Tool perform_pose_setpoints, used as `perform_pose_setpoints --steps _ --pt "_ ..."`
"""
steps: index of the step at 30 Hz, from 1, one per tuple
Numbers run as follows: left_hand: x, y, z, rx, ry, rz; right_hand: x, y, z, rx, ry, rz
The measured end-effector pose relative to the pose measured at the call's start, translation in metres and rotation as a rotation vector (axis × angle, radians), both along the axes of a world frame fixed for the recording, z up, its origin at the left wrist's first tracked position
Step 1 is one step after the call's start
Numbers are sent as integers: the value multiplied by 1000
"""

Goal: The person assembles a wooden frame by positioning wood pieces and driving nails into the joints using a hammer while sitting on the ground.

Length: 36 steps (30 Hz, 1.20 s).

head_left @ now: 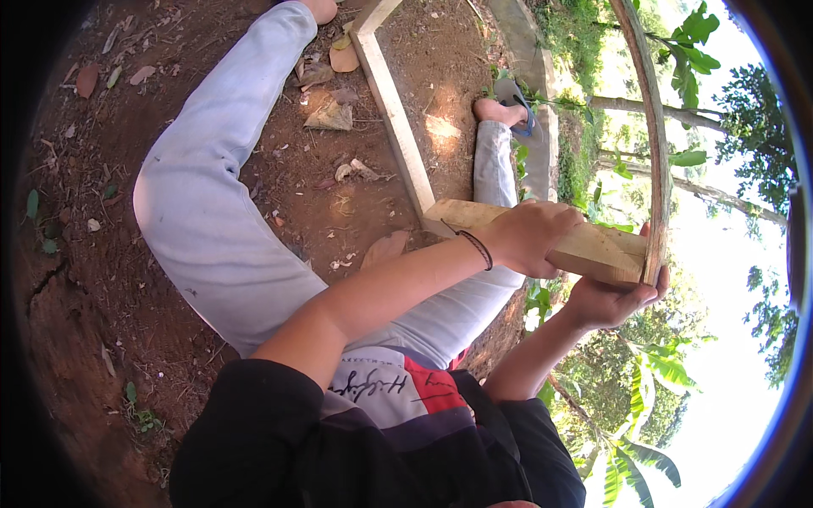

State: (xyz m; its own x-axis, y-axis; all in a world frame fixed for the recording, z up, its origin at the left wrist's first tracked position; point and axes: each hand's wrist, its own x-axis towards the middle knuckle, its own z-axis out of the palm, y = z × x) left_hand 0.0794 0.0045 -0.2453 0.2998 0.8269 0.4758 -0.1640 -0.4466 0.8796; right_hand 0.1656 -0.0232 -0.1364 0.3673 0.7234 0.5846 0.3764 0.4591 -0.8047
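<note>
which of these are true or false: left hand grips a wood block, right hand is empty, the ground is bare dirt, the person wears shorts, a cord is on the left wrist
1. The left hand grips a wood block: true.
2. The right hand is empty: false, its grip is on a thin curved strip at the block's end.
3. The ground is bare dirt: true, with dry leaves scattered on it.
4. The person wears shorts: false, long pale trousers.
5. A dark cord is on the left wrist: true.
</note>
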Motion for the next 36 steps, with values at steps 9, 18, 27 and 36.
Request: perform_pose_setpoints --steps 9,18,27,36 --pt "-12 16 3 -16 -39 -205 -2 2 -4 50 84 -18" --pt "5 17 1 -12 -34 -258 9 1 -3 39 29 16" --pt "-1 19 -4 -12 -72 -268 -1 1 -3 23 72 -112" --pt "-5 14 -2 -23 -26 -214 1 1 -5 31 33 -155"
